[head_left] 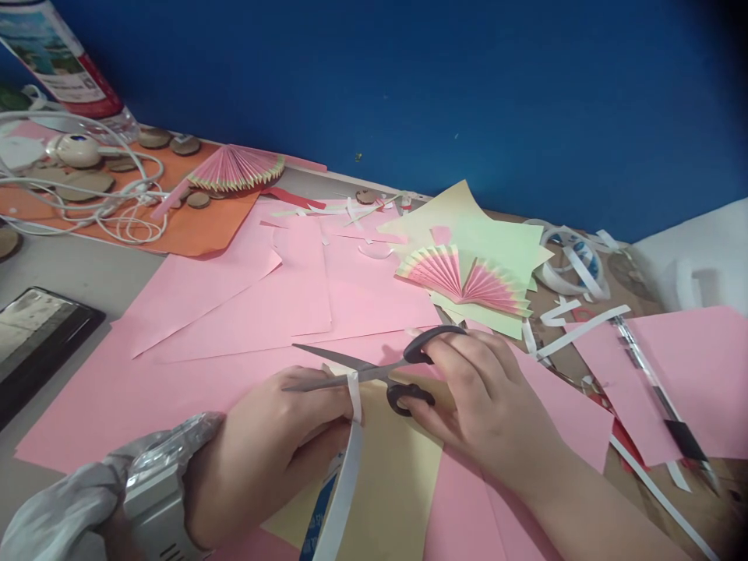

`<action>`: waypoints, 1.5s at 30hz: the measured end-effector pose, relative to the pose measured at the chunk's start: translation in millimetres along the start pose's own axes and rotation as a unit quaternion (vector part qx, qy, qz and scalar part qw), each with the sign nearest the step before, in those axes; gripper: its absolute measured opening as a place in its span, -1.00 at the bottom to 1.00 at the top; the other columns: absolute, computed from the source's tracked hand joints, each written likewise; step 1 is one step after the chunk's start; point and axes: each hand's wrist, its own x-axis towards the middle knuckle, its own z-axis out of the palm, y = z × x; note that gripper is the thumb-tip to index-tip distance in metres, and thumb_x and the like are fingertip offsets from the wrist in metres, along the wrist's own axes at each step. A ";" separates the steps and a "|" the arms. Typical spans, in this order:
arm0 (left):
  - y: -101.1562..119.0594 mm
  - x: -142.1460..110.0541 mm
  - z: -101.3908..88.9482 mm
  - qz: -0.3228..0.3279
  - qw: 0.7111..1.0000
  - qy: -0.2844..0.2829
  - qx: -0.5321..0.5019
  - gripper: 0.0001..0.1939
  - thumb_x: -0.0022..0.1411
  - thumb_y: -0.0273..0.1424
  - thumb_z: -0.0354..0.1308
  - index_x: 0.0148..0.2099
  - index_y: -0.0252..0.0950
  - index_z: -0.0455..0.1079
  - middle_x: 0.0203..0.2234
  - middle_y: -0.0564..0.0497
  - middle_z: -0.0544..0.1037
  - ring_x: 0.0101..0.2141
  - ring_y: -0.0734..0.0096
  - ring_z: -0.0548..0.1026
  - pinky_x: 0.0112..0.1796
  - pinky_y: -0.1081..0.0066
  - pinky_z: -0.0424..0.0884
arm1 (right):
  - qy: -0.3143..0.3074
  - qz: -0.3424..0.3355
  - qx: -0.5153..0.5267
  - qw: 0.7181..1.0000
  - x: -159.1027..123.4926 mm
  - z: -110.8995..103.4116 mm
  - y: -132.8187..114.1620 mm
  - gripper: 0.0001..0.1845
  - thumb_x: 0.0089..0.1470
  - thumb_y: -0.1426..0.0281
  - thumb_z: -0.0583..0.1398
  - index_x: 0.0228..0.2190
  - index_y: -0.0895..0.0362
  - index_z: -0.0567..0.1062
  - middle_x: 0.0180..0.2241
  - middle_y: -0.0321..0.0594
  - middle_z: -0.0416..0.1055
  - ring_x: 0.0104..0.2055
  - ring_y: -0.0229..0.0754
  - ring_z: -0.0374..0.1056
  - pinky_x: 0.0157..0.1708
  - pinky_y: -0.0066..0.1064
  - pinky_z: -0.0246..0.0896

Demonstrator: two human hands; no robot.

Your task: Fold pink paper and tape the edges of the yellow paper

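My right hand (491,397) grips a pair of scissors (379,375) with dark handles, thumb in one loop and fingers in the other. The blades are spread, pointing left, with a white tape strip (347,475) between them near the pivot. My left hand (286,421) is closed, pinching that strip just below the blades. Downward, the strip runs beside a blue printed band (319,514), perhaps the tape roll's core, partly hidden by my left hand. Beneath lies a yellowish paper sheet (397,483) over pink paper (192,389).
Two pleated pink-and-green paper fans, one right (461,284) and another left (234,167), lie behind my hands. A tape roll (573,261), a pen (660,397) and loose strips are at right. A phone (44,335), white cable (132,195) and bottle (64,70) occupy the left.
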 end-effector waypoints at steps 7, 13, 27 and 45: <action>0.4 -1.2 -2.0 0.022 1.000 -0.017 0.004 -0.83 0.19 -0.60 0.04 -0.33 -0.22 0.31 -0.51 0.15 0.44 -0.47 0.49 0.32 -0.38 0.52 0.22 | 0.000 -0.010 -0.004 1.000 -1.2 -0.8 0.4 -0.59 0.04 0.30 0.20 -0.11 0.18 0.25 -0.27 -0.05 0.33 -0.19 -0.03 0.24 -0.12 -0.15 0.17; -0.4 -1.6 -1.2 0.015 1.000 -0.015 -0.015 -0.85 0.21 -0.57 0.04 -0.29 -0.20 0.32 -0.48 0.19 0.44 -0.45 0.54 0.32 -0.36 0.56 0.20 | 0.000 -0.010 0.001 1.000 -1.1 -2.2 0.3 -0.67 0.05 0.33 0.19 -0.16 0.18 0.26 -0.35 -0.11 0.36 -0.29 -0.07 0.25 -0.25 -0.20 0.18; 1.9 0.1 -4.6 0.002 0.999 -0.036 -0.012 -0.85 0.22 -0.57 0.01 -0.27 -0.23 0.34 -0.46 0.14 0.46 -0.46 0.50 0.36 -0.36 0.52 0.23 | -0.014 -0.021 0.009 1.000 -2.3 -1.3 0.5 -0.71 0.09 0.34 0.16 -0.17 0.21 0.27 -0.38 -0.11 0.33 -0.33 -0.07 0.21 -0.33 -0.23 0.12; -0.6 -2.4 -3.6 0.010 0.999 -0.047 -0.021 -0.89 0.26 -0.52 0.00 -0.31 -0.26 0.31 -0.52 0.15 0.41 -0.52 0.58 0.31 -0.43 0.57 0.21 | -0.027 -0.016 0.028 0.999 -0.8 0.6 -1.0 -0.78 0.12 0.39 0.12 -0.19 0.23 0.27 -0.39 -0.11 0.35 -0.37 -0.11 0.18 -0.35 -0.26 0.10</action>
